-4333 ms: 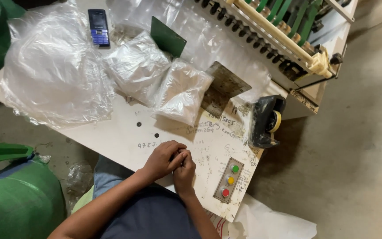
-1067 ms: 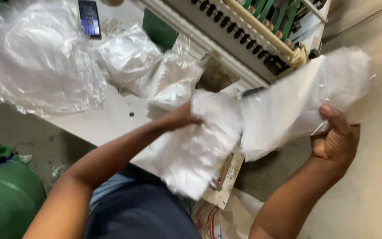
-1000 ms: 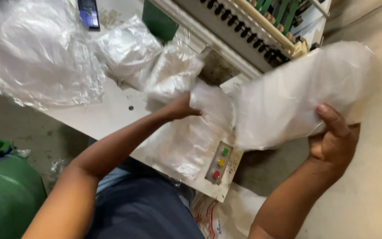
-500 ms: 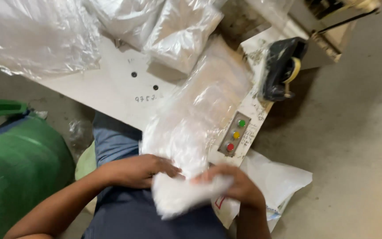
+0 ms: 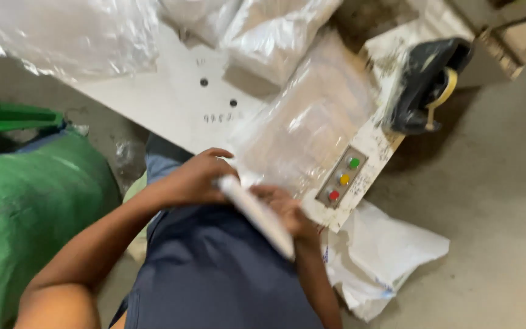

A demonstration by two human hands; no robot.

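**Clear bag held at the table edge, both hands closed on its near end**

Head view. A clear bag [image 5: 302, 131] is laid flat across the white table [image 5: 171, 103], slanting from upper right down toward the body. Its near end is gathered at the table edge, where a white flat piece [image 5: 257, 214] is seen edge-on, running diagonally down to the right over the lap. Whether this piece is the bag's folded end or a separate item cannot be told.

The left hand [image 5: 196, 178] is curled over the upper end of the white piece, fingers bent and closed on it. The right hand [image 5: 284, 210] is placed just beside, under the piece's middle, fingers clasped around it; the fingertips are partly hidden.

A button panel [image 5: 342, 180] with green, yellow and red buttons is set in the table corner, touched by the bag's right edge. A black tape dispenser [image 5: 424, 85] is noted at the far right corner, apart from the bag. More filled clear bags [image 5: 275, 30] are piled at the top of the table. A green sack [image 5: 28, 207] stands at left on the floor. A crumpled white sack [image 5: 385, 256] lies below the panel.
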